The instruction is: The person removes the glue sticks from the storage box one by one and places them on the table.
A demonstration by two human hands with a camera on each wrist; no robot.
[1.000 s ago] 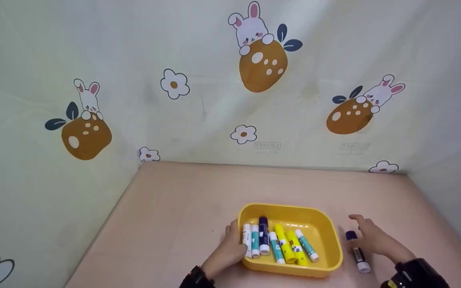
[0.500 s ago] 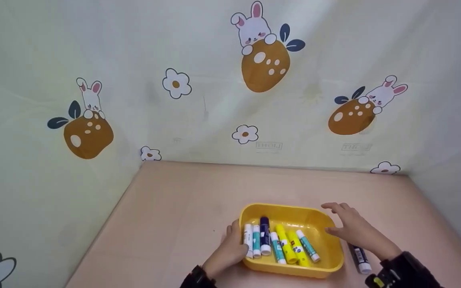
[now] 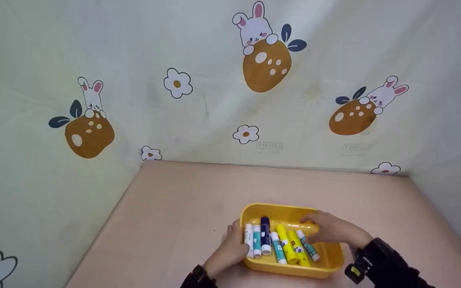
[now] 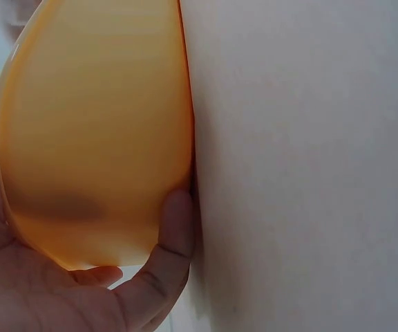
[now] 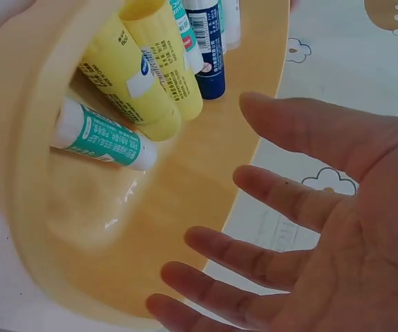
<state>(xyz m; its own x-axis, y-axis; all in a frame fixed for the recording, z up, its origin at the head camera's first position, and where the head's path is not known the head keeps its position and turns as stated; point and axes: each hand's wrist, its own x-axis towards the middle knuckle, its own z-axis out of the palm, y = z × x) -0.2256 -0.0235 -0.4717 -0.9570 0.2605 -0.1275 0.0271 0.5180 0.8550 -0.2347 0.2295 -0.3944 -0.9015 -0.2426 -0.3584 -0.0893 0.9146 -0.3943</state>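
A yellow plastic tray (image 3: 290, 271) holds several glue sticks lying side by side. From the left come a white one (image 3: 248, 239), a teal one (image 3: 257, 240), a dark blue one (image 3: 265, 238), a second teal one (image 3: 278, 248), two yellow ones (image 3: 286, 243) and a last teal one (image 5: 109, 140). My left hand (image 3: 230, 250) grips the tray's left end, thumb at the rim and fingers curled against the outer wall (image 4: 95, 124). Over the tray's right part, my right hand (image 3: 334, 229) reaches with fingers spread and nothing held, close to the rightmost teal stick.
The tray stands on a pinkish-beige tabletop (image 3: 182, 208). Pale cloth walls (image 3: 206, 52) printed with rabbits and flowers enclose it at the back and both sides. Right of the tray, my right wrist and sleeve (image 3: 386, 264) hide the spot of a loose dark glue stick.
My right hand has moved left, from beside the loose dark glue stick to over the tray, leaving that stick on the table. The left hand keeps its grip on the tray.
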